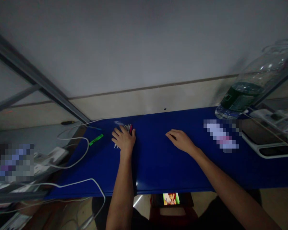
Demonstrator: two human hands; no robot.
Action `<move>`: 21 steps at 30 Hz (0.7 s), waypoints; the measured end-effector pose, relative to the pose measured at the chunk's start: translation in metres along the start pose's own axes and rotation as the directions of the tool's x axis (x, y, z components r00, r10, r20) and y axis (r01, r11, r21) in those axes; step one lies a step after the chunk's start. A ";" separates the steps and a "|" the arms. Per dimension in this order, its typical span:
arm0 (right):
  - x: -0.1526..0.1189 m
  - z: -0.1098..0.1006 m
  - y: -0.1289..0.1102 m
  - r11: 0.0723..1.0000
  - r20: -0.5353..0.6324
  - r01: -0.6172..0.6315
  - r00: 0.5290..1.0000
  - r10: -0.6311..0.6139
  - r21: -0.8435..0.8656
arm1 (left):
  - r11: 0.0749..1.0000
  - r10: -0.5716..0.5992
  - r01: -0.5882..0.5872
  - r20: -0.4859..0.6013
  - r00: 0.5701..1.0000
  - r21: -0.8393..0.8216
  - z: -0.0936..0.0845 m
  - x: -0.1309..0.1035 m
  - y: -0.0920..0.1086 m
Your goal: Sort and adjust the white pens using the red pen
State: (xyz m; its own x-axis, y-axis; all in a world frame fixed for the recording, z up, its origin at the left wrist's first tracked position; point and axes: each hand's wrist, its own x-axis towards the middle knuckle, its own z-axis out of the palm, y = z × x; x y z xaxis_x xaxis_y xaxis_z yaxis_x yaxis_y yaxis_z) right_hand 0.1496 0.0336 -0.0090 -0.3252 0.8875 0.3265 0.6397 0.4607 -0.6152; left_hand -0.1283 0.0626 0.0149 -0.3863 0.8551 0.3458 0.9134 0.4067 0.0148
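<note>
Water bottle (252,86) far right, white cables (81,153) left (tangled).

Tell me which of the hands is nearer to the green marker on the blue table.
Left. The left hand rests just right of the green marker, atop a small bundle of items. The right hand lies flat much farther right on the blue table.

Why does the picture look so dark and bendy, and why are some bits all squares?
Head view: the light is dim, so the blue table and both arms look dull; the wide lens bends the metal bars and the water bottle at the edges; the left hand looks slightly soft, the right hand clearer; two patches are pixelated on purpose.
</note>
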 end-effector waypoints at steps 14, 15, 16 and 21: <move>0.001 0.000 0.000 0.999 -0.015 -0.004 1.000 0.004 0.050 | 0.992 0.102 -0.104 0.031 0.994 0.077 0.010 -0.003 0.016; 0.002 0.000 0.000 0.999 -0.018 -0.001 1.000 0.002 0.054 | 0.990 0.124 -0.126 0.036 0.992 0.070 0.009 -0.005 0.020; 0.002 0.000 0.001 0.998 -0.021 0.000 1.000 0.001 0.058 | 0.987 0.146 -0.149 0.043 0.988 0.062 0.008 -0.007 0.024; 0.003 -0.003 0.002 0.998 -0.035 -0.012 0.999 0.014 0.056 | 0.956 0.294 -0.295 0.098 0.951 -0.009 0.002 -0.016 0.041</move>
State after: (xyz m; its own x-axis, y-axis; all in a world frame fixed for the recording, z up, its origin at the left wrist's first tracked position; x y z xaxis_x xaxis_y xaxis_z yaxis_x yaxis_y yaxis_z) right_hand 0.1523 0.0369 -0.0074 -0.2910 0.8932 0.3428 0.6036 0.4494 -0.6586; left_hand -0.0847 0.0664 0.0076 -0.1113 0.9640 0.2414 0.9878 0.1340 -0.0796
